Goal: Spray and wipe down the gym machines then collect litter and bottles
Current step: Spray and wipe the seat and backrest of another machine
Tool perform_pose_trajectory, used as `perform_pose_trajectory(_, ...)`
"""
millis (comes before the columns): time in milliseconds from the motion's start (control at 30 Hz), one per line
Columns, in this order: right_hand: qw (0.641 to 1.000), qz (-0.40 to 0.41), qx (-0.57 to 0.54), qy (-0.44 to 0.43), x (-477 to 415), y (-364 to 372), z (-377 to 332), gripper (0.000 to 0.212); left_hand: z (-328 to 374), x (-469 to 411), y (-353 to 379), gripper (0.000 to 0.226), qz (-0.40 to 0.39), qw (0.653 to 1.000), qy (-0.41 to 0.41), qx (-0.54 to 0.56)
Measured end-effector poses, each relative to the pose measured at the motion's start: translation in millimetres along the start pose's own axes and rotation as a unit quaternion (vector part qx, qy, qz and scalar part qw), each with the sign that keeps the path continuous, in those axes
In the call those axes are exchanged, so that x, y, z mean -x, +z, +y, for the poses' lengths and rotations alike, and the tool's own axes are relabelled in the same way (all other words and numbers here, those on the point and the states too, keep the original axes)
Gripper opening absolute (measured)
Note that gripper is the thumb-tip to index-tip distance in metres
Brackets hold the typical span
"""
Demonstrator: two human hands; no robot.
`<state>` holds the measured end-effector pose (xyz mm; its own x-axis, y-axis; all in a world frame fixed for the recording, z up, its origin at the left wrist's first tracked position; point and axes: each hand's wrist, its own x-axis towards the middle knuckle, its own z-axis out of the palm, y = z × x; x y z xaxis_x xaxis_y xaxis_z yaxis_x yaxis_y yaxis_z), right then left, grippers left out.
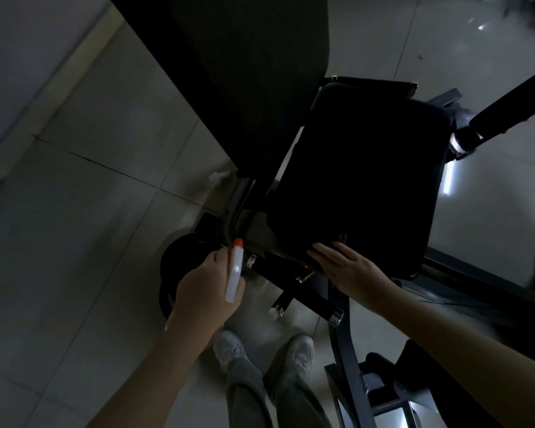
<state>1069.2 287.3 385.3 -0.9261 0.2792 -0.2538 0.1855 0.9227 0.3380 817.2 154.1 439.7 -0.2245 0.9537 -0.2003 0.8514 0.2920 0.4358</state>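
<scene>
My left hand (206, 285) grips a small white spray bottle (234, 273) with an orange top, held upright just left of the machine's frame. A black padded seat (362, 177) of the gym machine fills the middle of the view, with the dark back pad (254, 72) rising above it. My right hand (346, 267) lies flat with fingers spread on the seat's near edge; a dark cloth (340, 237) seems to sit under the fingertips, too dim to be sure. A crumpled white tissue (218, 177) lies on the floor beside the back pad.
The black steel frame (343, 341) runs down past my grey shoes (232, 350). A black weight plate (179, 267) sits low at the left of the frame. A black padded arm (513, 103) juts out at the upper right. Grey tiled floor (74, 211) surrounds the machine.
</scene>
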Motion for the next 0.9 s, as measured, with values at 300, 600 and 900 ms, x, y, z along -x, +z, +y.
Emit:
perform_pose_trajectory(300,0.904,0.027,-0.292,0.312,6.9,-59.4,-3.6,0.073,37.4,5.9,-38.9,0.038,0.049,0.996,-0.032,0.064)
perform_pose_trajectory(600,0.445,0.046,-0.735,0.509,-3.4,-136.1,21.1,0.030,65.5,5.3,-91.3,0.048,0.031,0.999,-0.002,0.016)
perform_pose_trajectory(900,0.300,0.109,-0.801,0.507,-27.4,-223.7,61.5,0.025,83.2,3.7,-152.3,0.036,0.068,0.996,-0.052,0.005)
